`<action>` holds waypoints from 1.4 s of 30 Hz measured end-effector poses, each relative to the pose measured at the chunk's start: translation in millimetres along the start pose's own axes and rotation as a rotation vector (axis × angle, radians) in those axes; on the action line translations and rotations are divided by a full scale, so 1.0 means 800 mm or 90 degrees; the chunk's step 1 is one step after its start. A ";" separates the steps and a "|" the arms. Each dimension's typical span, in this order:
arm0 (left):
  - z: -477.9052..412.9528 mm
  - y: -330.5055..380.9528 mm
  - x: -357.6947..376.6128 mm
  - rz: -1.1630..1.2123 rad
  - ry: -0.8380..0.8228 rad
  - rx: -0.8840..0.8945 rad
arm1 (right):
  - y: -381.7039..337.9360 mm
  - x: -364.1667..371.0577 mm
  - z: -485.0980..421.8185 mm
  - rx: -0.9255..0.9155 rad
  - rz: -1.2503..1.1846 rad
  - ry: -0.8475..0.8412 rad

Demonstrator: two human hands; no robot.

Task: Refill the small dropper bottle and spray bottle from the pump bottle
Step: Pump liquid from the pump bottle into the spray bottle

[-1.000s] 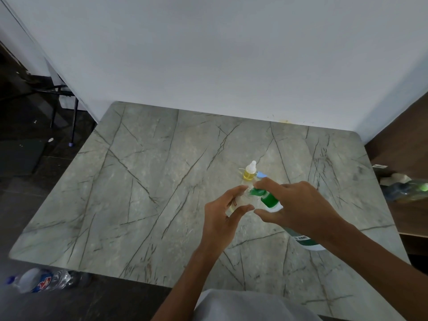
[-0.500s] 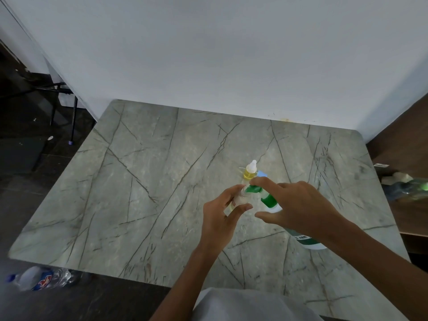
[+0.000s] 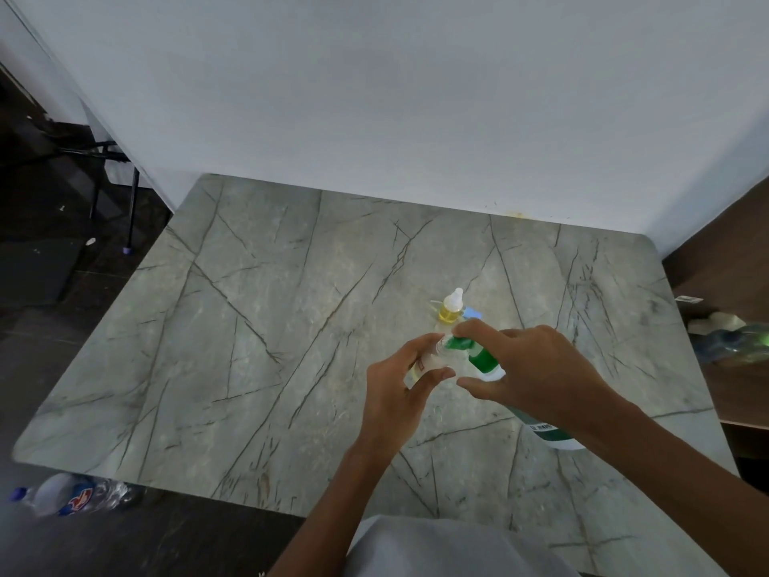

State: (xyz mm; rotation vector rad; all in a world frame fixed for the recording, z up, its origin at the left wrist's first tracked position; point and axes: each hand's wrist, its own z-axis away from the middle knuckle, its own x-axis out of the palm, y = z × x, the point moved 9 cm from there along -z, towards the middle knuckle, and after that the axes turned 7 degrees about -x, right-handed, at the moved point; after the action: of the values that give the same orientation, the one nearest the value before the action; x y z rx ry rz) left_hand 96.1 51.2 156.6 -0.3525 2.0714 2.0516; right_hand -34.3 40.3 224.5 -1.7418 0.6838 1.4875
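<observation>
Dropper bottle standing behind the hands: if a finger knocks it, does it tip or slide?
Probably tips: the dropper bottle stands upright, narrow, tapering to a white tip. Likely light, being small with only some yellow liquid showing. The table looks smooth, so it might skid slightly first, then roll on its round body.

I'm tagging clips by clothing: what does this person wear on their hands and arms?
Nothing that shows. The left hand and right hand are bare, without gloves; no ring, watch or bracelet is visible. The left forearm and right forearm are uncovered to the frame's edge, so no sleeve shows. Only a pale grey cloth garment appears at the bottom edge.
</observation>
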 end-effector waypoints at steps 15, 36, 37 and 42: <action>-0.006 0.001 0.000 0.003 0.006 -0.012 | 0.000 -0.004 -0.006 -0.015 -0.018 -0.003; -0.011 0.003 0.002 0.020 0.005 -0.018 | 0.001 -0.005 -0.006 0.002 -0.023 -0.034; -0.011 0.003 0.003 0.018 0.005 -0.015 | 0.002 -0.006 -0.006 0.005 -0.030 -0.029; -0.008 -0.003 0.006 -0.003 0.002 -0.002 | 0.006 -0.003 -0.008 0.008 -0.040 -0.038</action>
State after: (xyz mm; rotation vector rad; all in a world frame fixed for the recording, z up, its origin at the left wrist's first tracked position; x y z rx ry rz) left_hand 92.2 45.0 152.7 -0.3617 2.0669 2.0534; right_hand -34.9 32.0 226.5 -1.6877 0.6007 1.4831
